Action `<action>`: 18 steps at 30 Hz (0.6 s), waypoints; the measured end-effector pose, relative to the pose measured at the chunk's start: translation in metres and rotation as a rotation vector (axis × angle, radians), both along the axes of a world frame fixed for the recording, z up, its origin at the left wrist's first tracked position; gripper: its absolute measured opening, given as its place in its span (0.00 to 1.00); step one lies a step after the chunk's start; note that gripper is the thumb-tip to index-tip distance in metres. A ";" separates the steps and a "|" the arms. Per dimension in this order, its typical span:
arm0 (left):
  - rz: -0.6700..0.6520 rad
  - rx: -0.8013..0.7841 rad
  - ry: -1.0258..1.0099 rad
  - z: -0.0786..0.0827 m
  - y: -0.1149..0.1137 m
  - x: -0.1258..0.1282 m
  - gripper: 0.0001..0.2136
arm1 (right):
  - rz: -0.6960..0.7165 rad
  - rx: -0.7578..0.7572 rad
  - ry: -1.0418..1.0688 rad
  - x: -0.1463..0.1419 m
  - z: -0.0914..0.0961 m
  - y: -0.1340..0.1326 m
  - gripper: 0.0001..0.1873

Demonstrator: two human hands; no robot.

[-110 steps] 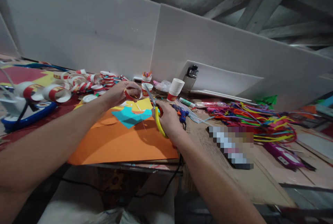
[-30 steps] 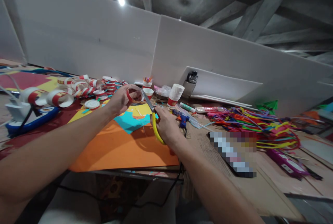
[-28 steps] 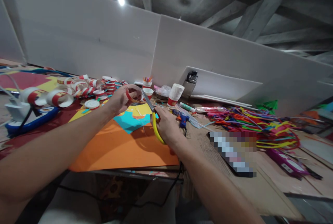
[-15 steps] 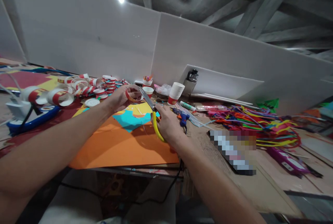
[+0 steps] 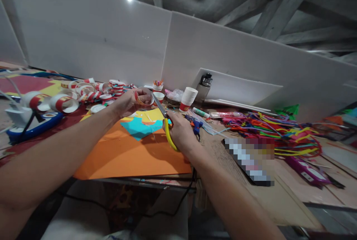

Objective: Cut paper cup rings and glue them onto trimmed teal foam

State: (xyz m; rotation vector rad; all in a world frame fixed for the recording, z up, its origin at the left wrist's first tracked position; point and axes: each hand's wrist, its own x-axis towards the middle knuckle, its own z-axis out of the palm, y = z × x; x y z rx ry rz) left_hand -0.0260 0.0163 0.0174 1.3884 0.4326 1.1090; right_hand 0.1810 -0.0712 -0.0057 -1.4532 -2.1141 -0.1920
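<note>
My left hand [image 5: 128, 104] is closed on a paper cup ring [image 5: 148, 103], a curved red and white band held above the table. My right hand [image 5: 180, 131] grips yellow-handled scissors [image 5: 169, 136]. Their blades point up and left, with the tips close beside the ring's right side; I cannot tell whether they touch it. Below my hands lie a large orange paper sheet [image 5: 131, 160] and a jagged turquoise paper piece [image 5: 138, 129]. Behind the blades stands a white paper cup [image 5: 158, 98].
Curled cut cups [image 5: 65, 103] lie at the left by a blue-edged object [image 5: 33, 128]. A cup stack [image 5: 188, 98], a bottle [image 5: 203, 88] and a glue gun [image 5: 197, 125] are past my right hand. Colourful pipe cleaners [image 5: 273, 132] and a blurred-out phone-like slab [image 5: 248, 163] lie right.
The ring has turned slightly in my left hand. The scissors stay in my right hand, hardly moved. The whole view has shifted slightly.
</note>
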 end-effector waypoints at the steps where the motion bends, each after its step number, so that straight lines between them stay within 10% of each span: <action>1: 0.026 -0.005 -0.013 0.001 -0.001 0.001 0.08 | 0.001 0.003 0.004 0.000 -0.001 0.001 0.16; 7: 0.243 0.052 -0.117 0.003 -0.003 0.003 0.07 | 0.001 0.006 -0.008 0.002 -0.002 0.001 0.17; 18: 0.125 0.025 -0.104 -0.005 0.000 0.004 0.12 | -0.072 0.008 -0.100 0.000 0.002 -0.005 0.18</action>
